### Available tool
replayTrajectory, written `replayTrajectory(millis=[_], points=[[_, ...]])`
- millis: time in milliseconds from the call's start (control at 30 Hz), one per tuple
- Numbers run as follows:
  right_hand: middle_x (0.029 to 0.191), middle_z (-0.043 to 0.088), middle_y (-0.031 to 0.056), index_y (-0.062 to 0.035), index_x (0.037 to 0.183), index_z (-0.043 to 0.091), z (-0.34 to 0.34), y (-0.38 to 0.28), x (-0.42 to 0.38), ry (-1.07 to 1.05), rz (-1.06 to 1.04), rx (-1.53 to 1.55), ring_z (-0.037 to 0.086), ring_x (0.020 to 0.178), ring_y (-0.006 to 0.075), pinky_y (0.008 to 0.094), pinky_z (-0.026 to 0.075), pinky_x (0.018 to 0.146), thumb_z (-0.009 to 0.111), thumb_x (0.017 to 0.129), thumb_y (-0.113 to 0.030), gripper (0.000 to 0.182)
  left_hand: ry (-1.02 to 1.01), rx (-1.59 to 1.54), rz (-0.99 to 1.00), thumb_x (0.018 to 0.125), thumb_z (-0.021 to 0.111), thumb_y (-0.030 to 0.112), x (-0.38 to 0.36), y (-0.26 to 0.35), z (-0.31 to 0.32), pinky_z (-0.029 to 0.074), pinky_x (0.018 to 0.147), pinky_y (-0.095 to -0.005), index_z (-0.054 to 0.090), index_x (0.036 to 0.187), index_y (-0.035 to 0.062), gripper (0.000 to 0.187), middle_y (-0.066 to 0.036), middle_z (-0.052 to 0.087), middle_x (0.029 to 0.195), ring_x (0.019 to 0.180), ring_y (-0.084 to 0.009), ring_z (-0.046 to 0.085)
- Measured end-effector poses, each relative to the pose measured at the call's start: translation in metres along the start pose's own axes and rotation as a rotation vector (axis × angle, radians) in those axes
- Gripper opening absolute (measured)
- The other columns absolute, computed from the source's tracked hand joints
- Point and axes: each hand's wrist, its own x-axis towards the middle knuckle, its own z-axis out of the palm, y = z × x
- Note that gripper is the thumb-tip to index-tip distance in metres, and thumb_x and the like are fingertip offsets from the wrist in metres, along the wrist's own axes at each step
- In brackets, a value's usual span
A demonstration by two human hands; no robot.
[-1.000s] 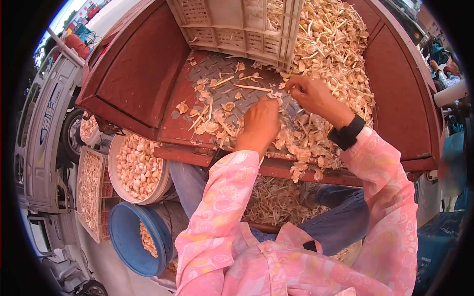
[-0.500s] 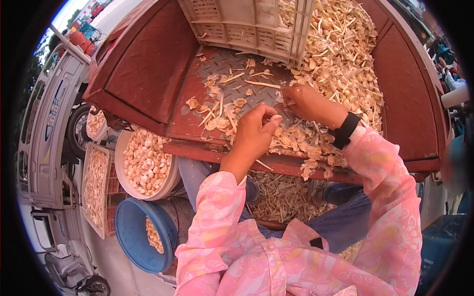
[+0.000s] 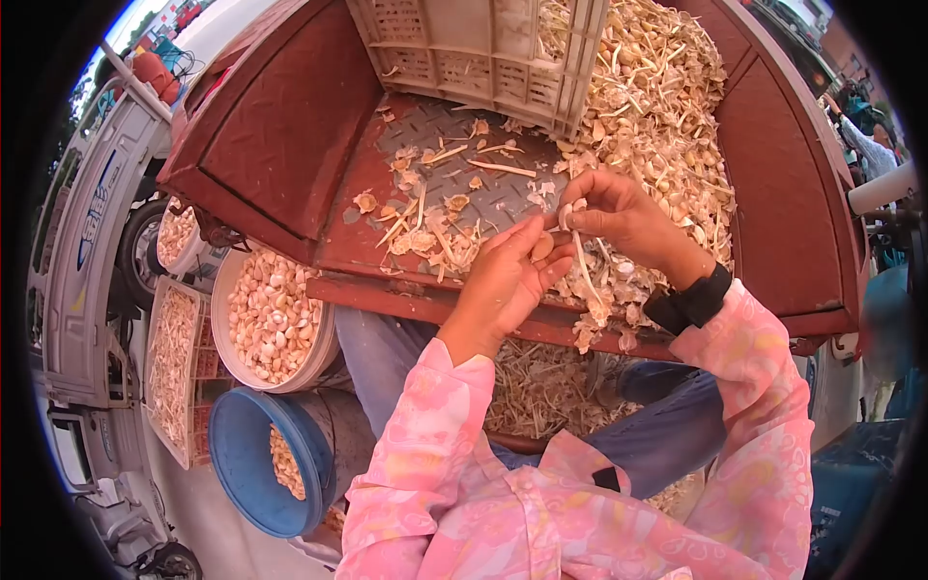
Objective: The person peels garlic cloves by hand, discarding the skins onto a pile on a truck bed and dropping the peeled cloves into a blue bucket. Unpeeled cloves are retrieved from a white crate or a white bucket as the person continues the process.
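My right hand point(image 3: 633, 222), with a black band at the wrist, pinches a piece of garlic point(image 3: 570, 209) whose long dry stem point(image 3: 585, 266) hangs down below the fingers. Close beside it, my left hand point(image 3: 501, 290) is turned partly palm up, its curled fingers around a garlic clove point(image 3: 543, 247). The fingertips of both hands nearly meet above the front edge of the red metal truck bed point(image 3: 358, 217). Loose skins and stems point(image 3: 435, 242) lie on the bed under and left of the hands. A large heap of garlic point(image 3: 667, 126) rises behind my right hand.
A white plastic crate point(image 3: 483, 63) stands at the back of the bed. To the left are a white bucket of cloves point(image 3: 271, 319), a blue bucket point(image 3: 242, 435) with some cloves, and a crate of garlic point(image 3: 177, 367). Stem litter point(image 3: 551, 391) lies between my legs.
My right hand has turned and come toward the left hand, and the garlic with its hanging stem now shows. The left hand has rolled palm up, showing the clove. The view has shifted slightly.
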Motion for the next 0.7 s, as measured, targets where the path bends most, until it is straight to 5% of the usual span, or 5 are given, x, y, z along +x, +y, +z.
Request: replayTrajectory(millis=[133, 267, 300, 700], points=[[0.085, 0.061, -0.0010, -0.0037, 0.096, 0.060, 0.010, -0.011, -0.005, -0.006, 0.048, -0.306, 0.057, 0.077, 0.0054, 0.0226, 0.047, 0.065, 0.062, 0.085, -0.008, 0.012, -0.003, -0.096, -0.037, 0.097, 0.043, 0.022, 0.005, -0.009, 0.004, 0.055, 0.079, -0.0310, 0.048, 0.116, -0.0011, 0.031, -0.011, 0.059, 0.101, 0.089, -0.0227, 0.062], [0.087, 0.064, 0.0125, 0.0011, 0.101, 0.061, 0.020, -0.015, -0.011, 0.021, -0.178, -0.805, 0.062, 0.077, 0.0219, 0.0318, 0.049, 0.067, 0.062, 0.083, -0.011, 0.022, 0.000, -0.079, -0.021, 0.096, 0.045, 0.020, 0.003, -0.018, -0.003, 0.055, 0.077, -0.0307, 0.048, 0.114, -0.0012, 0.028, -0.011, 0.058, 0.101, 0.089, -0.0223, 0.061], [0.089, 0.063, 0.0175, 0.0018, 0.103, 0.061, 0.019, -0.014, -0.012, 0.021, -0.261, -0.892, 0.061, 0.079, 0.0320, 0.0367, 0.048, 0.071, 0.062, 0.081, -0.011, 0.026, 0.010, -0.067, -0.024, 0.095, 0.046, 0.018, 0.003, -0.019, -0.005, 0.055, 0.077, -0.0303, 0.048, 0.114, -0.0010, 0.027, -0.010, 0.058, 0.100, 0.089, -0.0219, 0.061], [0.093, 0.058, 0.0166, -0.0017, 0.106, 0.057, 0.030, -0.026, -0.015, 0.020, -0.314, -1.066, 0.058, 0.085, 0.0350, 0.0400, 0.047, 0.073, 0.063, 0.076, -0.007, 0.031, 0.182, -0.248, 0.043, 0.092, 0.050, 0.008, 0.012, -0.024, -0.005, 0.052, 0.083, -0.0332, 0.051, 0.113, 0.0000, 0.022, -0.010, 0.058, 0.103, 0.094, -0.0202, 0.059]])
